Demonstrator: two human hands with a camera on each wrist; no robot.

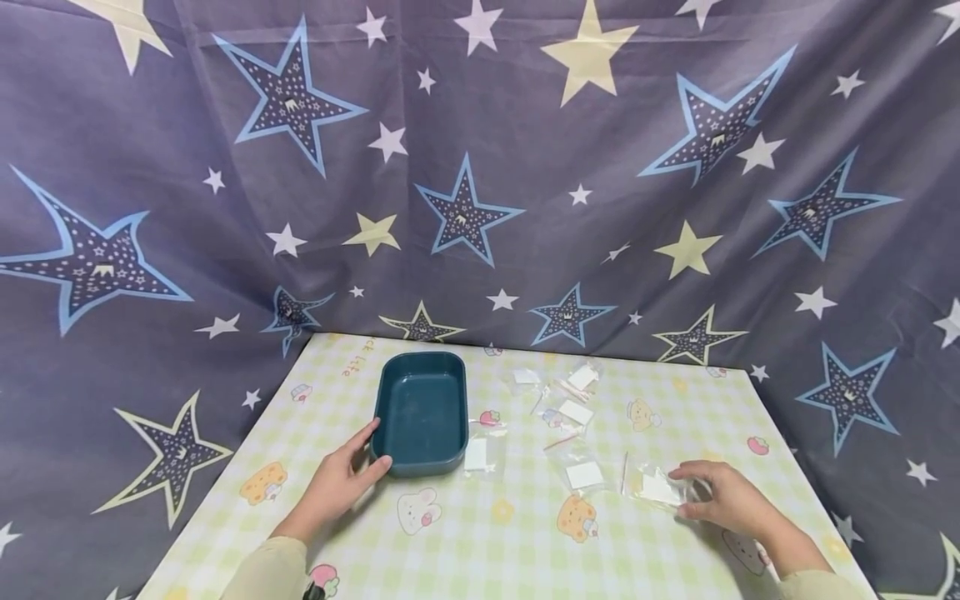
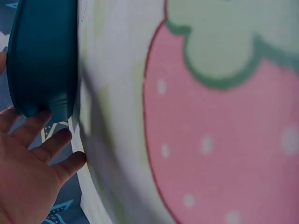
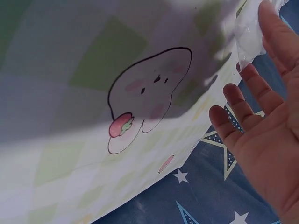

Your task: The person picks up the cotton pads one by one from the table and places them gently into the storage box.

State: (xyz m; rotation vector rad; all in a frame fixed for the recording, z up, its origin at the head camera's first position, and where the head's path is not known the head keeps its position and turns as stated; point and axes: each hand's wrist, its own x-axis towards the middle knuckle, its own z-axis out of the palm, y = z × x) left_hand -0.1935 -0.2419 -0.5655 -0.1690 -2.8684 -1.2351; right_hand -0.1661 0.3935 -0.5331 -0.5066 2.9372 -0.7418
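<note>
Landmark: teal box, long axis running away from the person.
- Box's near left corner: left hand, fingers fairly straight, touching the outer walls, not wrapped round them.
- Just right of box: one clear packet with white insert, lying flat.
- Farther right of box, toward its far end: loose cluster of packets.
- Right of box, level with its near end: single packet.
- Rightmost, well apart from box: clear bag, its right end pinched between thumb and index of right hand. Bag extends leftward from this grip; long axis roughly crosswise to box's, strip-edged end pointing boxward. Right hand nearer the bag, left nearer the box.
</note>
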